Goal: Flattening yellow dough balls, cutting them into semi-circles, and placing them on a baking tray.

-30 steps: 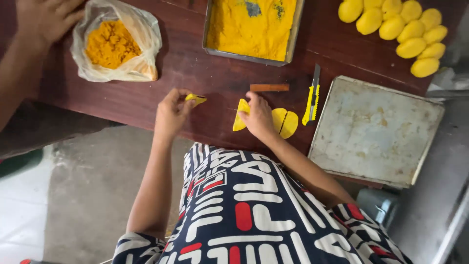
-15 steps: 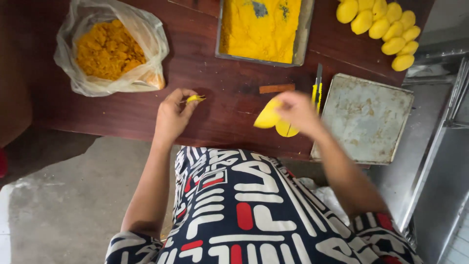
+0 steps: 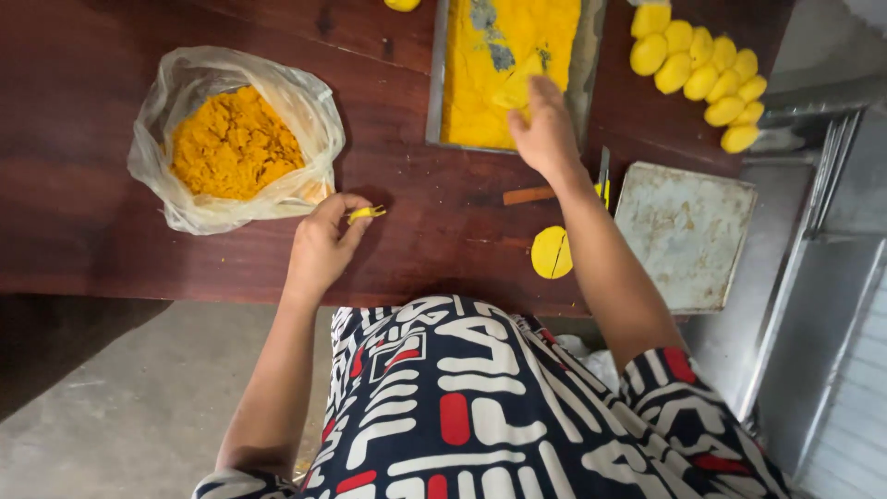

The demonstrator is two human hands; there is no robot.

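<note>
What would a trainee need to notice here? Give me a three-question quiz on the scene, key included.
1. True or false: the left hand pinches a small yellow piece.
2. The right hand reaches over: A the plastic bag, B the tray of yellow paste, C the empty metal tray.
3. What lies near the table edge beside the right forearm?

Key: 1 true; 2 B; 3 a yellow disc.

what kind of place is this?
Likely a small food-prep workshop, not a home kitchen: a metal tray of yellow paste, rows of shaped yellow pieces, and a bag of orange crumbs on a dark wooden table.
</note>
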